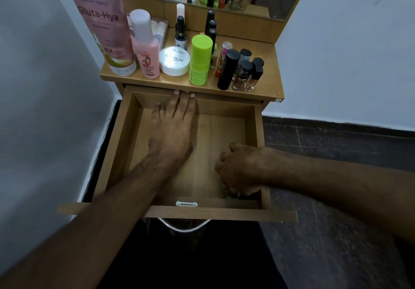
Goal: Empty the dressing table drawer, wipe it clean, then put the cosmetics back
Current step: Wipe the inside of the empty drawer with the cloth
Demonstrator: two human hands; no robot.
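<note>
Both hands are inside the pulled-out, emptied drawer (258, 129): the left hand (173, 129) lies flat with fingers straight toward the back wall, the right hand (238, 169) curls its fingers at the near right corner, around what I cannot tell. Cosmetics (199, 61) crowd the dressing-table surface (267, 82) above; these small, light, smooth bottles look tippy, best gripped round the body.

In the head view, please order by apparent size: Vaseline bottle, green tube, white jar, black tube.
1. Vaseline bottle, though it is nearest the camera
2. Green tube
3. White jar and black tube: alike, unranked
</note>
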